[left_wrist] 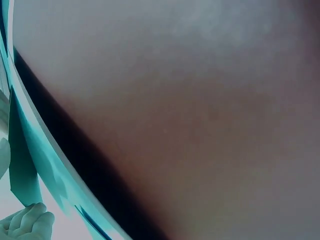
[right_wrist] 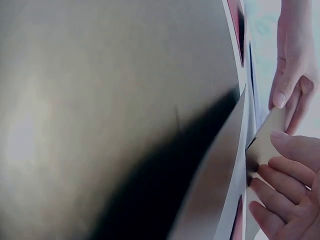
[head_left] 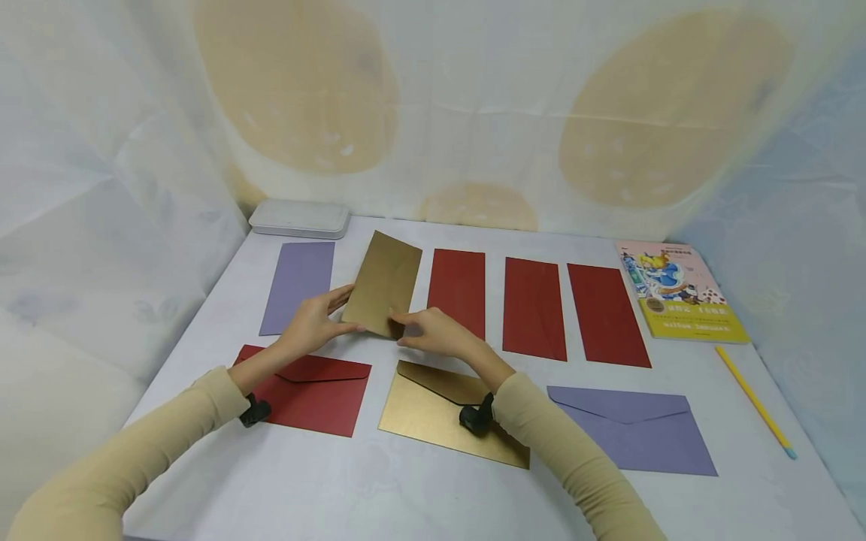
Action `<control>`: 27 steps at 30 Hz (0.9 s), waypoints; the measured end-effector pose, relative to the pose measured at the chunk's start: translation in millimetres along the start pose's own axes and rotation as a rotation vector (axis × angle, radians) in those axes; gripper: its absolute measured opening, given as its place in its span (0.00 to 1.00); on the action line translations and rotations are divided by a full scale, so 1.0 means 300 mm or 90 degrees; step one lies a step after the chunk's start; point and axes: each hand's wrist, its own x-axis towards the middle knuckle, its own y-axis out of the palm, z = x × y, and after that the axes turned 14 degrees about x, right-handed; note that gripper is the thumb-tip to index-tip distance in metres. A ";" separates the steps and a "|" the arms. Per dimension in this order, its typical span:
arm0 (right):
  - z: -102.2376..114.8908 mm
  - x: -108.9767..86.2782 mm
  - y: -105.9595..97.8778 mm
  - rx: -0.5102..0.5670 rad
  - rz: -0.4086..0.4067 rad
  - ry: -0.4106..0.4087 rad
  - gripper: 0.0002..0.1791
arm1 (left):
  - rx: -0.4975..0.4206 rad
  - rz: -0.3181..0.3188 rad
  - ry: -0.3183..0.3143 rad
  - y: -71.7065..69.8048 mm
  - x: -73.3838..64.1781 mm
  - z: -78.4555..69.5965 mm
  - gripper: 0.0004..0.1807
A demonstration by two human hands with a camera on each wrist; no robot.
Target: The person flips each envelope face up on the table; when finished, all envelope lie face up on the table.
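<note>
A gold envelope-like sheet (head_left: 384,274) tilts up off the table, held between both hands. My left hand (head_left: 316,318) grips its lower left edge, the thumb along the bottom. At the lower right corner my right hand (head_left: 440,333) pinches it with thumb and fingers; the right wrist view also shows this hand (right_wrist: 292,187) at the sheet (right_wrist: 270,131). Under the right wrist lies another gold envelope (head_left: 426,417), flap side up. A red envelope (head_left: 314,406) lies under the left wrist. In the left wrist view, a blurred surface hides most of the scene.
Behind the hands lie a purple rectangle (head_left: 298,289) and three red ones (head_left: 457,289). A purple envelope (head_left: 643,439) is at front right. A book (head_left: 679,289) and a yellow pencil (head_left: 754,398) lie along the right side; a white case (head_left: 300,219) sits at back left.
</note>
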 end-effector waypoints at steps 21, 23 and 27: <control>-0.024 0.004 -0.019 -0.007 -0.020 0.026 0.29 | 0.107 0.070 -0.016 0.033 0.041 0.019 0.44; -0.024 0.002 -0.020 -0.008 -0.024 0.024 0.29 | 0.118 0.073 -0.012 0.031 0.043 0.013 0.44; -0.029 0.001 -0.019 -0.011 -0.031 0.022 0.29 | 0.135 0.077 -0.005 0.027 0.046 0.002 0.42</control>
